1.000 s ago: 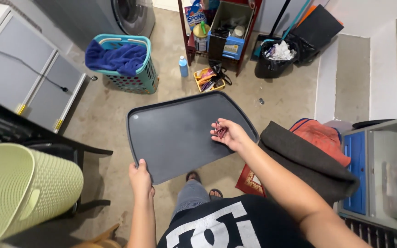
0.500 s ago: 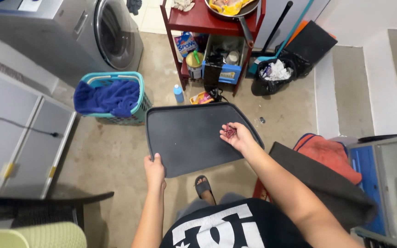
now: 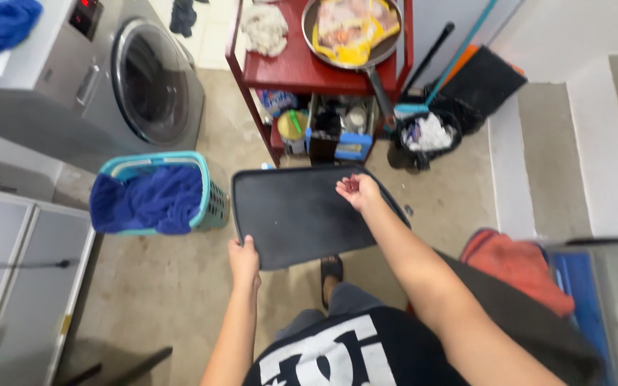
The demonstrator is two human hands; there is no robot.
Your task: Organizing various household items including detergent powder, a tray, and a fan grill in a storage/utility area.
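I hold a large black flat tray [image 3: 302, 214] level in front of me, above the concrete floor. My left hand [image 3: 243, 259] grips its near left corner. My right hand [image 3: 357, 191] rests palm up on the tray's far right part, fingers curled around something small and dark that I cannot make out. My black printed shirt [image 3: 337, 354] fills the bottom of the view, and a sandalled foot [image 3: 331, 270] shows under the tray.
A teal laundry basket [image 3: 212, 204] with blue cloth stands left of the tray. A front-loading washing machine [image 3: 148, 86] is behind it. A red shelf cart [image 3: 309, 71] carries a pan and bottles. A black bin [image 3: 423, 139], broom handles, steps and an orange cloth [image 3: 516, 261] lie right.
My view has swung forward and up, bringing the washing machine and red cart into sight. The tray stays in both hands; the pale green basket has left the view.
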